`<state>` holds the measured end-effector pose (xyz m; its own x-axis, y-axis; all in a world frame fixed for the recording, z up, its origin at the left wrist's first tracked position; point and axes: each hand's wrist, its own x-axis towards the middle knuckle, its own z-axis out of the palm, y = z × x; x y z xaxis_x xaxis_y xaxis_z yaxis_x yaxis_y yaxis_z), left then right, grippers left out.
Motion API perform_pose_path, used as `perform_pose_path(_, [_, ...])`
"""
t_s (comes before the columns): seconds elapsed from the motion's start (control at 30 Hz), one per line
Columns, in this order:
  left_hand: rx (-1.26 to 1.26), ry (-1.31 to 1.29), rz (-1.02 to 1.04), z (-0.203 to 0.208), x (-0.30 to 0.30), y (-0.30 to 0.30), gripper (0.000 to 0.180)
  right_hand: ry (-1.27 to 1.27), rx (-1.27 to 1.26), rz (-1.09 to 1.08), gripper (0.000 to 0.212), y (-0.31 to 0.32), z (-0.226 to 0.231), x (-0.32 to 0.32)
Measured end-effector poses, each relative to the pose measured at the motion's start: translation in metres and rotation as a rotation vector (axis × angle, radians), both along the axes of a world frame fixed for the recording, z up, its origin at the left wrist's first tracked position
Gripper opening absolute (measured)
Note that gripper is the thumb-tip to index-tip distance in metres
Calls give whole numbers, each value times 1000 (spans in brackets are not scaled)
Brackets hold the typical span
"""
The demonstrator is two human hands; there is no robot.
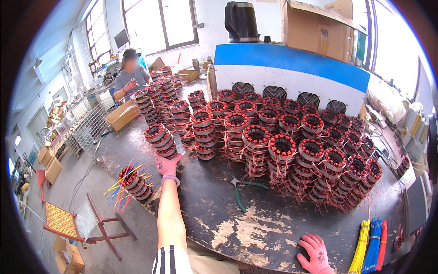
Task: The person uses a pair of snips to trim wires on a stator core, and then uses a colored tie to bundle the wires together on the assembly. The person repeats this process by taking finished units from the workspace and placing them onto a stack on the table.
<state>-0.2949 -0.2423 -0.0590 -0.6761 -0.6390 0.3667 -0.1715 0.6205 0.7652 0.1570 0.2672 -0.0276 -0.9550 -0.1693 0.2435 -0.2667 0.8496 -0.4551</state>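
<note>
My left hand [168, 165], in a pink glove, is closed round the bottom of a short stack of motor stators [160, 140], ring-shaped grey cores with red windings. The stack leans slightly to the left, and my fingers on its far side are partly hidden. Beside it, near the table's left edge, stands another stator stack [138, 186] with yellow, blue and red leads sticking out. My right hand [315, 256], gloved too, rests on the table's near edge with fingers apart and nothing in them. Green-handled pliers [237, 185] lie open between my hands.
Many stator stacks [283, 146] crowd the dark worn table [205, 205] before a blue-and-white machine [292, 68] with fans. Bundles of yellow, blue and red wires [372, 244] lie at the near right. A co-worker [130, 75] is at the far left; a chair [84, 219] stands below.
</note>
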Motion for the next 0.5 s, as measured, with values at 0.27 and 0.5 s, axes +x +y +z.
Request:
perform_pose_path(0.27, [23, 127, -247, 2, 9, -24, 116, -39, -9, -9, 46, -3, 4, -1])
perform_pose_path(0.5, [43, 116, -314, 5, 12, -37, 112, -53, -12, -11, 47, -4, 8, -4])
